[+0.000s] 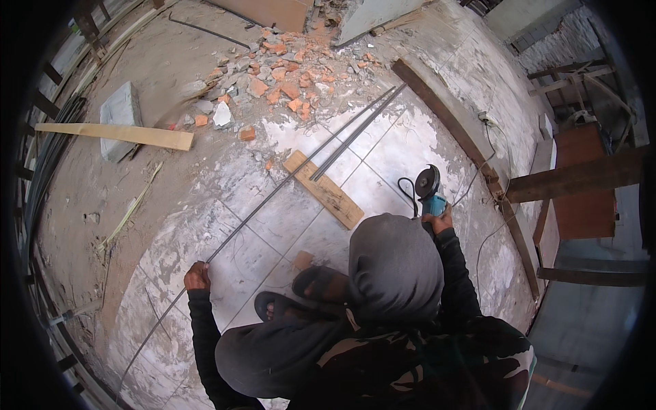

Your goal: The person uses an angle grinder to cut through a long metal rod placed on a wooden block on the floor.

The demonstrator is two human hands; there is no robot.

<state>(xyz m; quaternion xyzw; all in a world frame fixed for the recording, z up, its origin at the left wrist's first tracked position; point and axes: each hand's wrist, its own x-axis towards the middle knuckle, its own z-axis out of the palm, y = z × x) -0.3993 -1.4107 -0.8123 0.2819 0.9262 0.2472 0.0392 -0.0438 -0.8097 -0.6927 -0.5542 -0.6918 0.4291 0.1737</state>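
Here, gripping angle grinder (432,194) in right hand (442,219) and, in left hand (197,276), metal rod (250,219) laid over wooden plank's (334,197) far end, perhaps to clear tiled floor (281,225).

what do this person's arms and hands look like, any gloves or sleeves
The left hand and right hand look bare, with no gloves showing. The left sleeve and right sleeve are plain black, close-fitting, reaching about the wrists. The camouflage top has dark, green and pale patches.
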